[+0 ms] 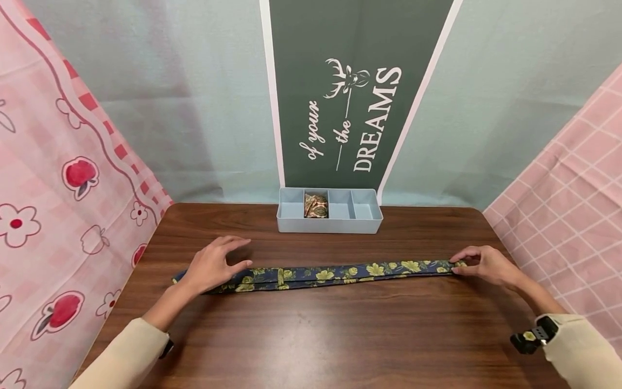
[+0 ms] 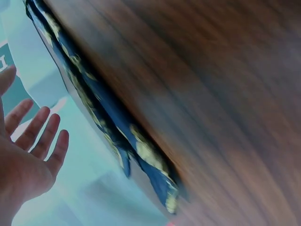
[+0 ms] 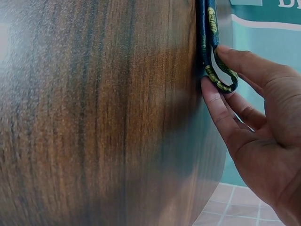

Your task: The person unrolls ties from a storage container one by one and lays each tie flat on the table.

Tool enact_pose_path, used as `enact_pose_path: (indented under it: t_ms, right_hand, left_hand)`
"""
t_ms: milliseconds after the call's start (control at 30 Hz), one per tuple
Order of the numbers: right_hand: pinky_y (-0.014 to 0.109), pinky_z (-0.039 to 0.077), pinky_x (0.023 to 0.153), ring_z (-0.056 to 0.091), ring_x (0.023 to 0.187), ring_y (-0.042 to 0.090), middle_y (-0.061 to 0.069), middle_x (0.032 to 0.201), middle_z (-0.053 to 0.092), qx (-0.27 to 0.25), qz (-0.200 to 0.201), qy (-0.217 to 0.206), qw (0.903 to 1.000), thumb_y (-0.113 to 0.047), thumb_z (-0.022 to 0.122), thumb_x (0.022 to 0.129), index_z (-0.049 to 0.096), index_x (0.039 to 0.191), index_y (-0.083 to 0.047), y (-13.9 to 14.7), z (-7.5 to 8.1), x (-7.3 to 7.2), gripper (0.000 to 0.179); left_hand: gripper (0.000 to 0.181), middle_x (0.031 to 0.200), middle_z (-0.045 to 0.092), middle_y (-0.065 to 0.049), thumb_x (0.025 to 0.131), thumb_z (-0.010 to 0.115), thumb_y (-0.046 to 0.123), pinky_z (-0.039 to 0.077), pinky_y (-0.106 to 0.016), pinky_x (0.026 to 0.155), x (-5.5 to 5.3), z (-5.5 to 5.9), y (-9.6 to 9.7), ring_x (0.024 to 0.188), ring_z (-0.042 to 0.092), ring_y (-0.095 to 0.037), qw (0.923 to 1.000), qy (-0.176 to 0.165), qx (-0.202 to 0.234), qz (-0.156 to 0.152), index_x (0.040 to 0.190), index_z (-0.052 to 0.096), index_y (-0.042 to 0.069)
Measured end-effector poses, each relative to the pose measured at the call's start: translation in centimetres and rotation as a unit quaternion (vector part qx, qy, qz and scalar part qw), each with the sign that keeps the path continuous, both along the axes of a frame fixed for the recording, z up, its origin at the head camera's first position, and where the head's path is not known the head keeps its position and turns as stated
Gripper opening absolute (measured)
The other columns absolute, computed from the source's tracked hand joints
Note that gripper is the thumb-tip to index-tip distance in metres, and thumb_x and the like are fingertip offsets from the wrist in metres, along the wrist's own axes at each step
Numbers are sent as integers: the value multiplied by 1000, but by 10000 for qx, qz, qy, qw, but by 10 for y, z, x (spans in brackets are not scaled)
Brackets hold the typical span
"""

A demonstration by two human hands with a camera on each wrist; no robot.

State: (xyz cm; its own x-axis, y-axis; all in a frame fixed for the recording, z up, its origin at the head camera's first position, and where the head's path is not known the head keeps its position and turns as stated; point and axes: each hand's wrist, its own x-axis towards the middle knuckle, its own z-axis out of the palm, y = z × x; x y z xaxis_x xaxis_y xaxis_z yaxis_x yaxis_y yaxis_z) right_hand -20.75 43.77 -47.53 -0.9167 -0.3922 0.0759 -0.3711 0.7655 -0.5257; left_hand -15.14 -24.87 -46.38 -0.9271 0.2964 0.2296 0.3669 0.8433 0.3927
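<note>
A navy necktie [image 1: 325, 274] with yellow flowers lies folded lengthwise across the table, its two layers side by side. At its right end my right hand [image 1: 491, 266] pinches the fold; in the right wrist view the thumb and fingers sit on either side of the looped cloth [image 3: 221, 77]. My left hand [image 1: 210, 266] is over the tie's left end, hiding part of it in the head view. Its fingers are spread and relaxed, and the left wrist view shows this hand [image 2: 28, 160] apart from the tie's two pointed ends [image 2: 160, 183].
At the back of the wooden table [image 1: 301, 335] stands a light blue divided box [image 1: 330, 226]. One of its compartments holds a rolled patterned cloth [image 1: 316, 206]. Hanging fabric surrounds the table: pink on both sides, pale green with a dark printed panel [image 1: 311, 48] behind.
</note>
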Motion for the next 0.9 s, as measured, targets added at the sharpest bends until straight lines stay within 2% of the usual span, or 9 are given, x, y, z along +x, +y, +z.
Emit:
enact_pose_path:
  t_ms: [233, 433, 667, 900]
  right_hand:
    - [16, 48, 69, 63, 88, -6, -4, 95, 78, -1, 16, 56, 10000, -15, 90, 85, 83, 98, -20, 1, 0, 0, 16]
    - [15, 47, 68, 62, 86, -5, -4, 95, 78, -35, -29, 23, 10000, -14, 90, 85, 83, 97, -19, 2, 0, 1, 16]
    - [15, 47, 69, 63, 86, -5, -4, 95, 78, -3, -23, 34, 10000, -14, 90, 85, 83, 97, -20, 2, -3, 1, 15]
    - [18, 49, 70, 63, 87, -4, -4, 95, 78, 19, -77, 40, 10000, -16, 91, 84, 83, 96, -21, 1, 0, 1, 16]
  left_hand:
    - [60, 140, 66, -18, 91, 84, 40, 56, -65, 90, 6, -3, -20, 125, 64, -43, 9998, -178, 69, -104, 143, 69, 14]
    - [63, 139, 66, -15, 90, 85, 42, 55, -65, 90, 11, -4, -38, 126, 63, -42, 9992, -325, 102, -222, 144, 68, 16]
    - [64, 134, 69, -12, 88, 86, 48, 54, -66, 90, 20, -5, -59, 124, 64, -42, 9993, -361, 9, -86, 142, 70, 18]
    - [68, 132, 68, -11, 87, 83, 56, 55, -64, 80, 29, -9, -74, 121, 63, -39, 9979, -574, -275, 143, 143, 69, 21]
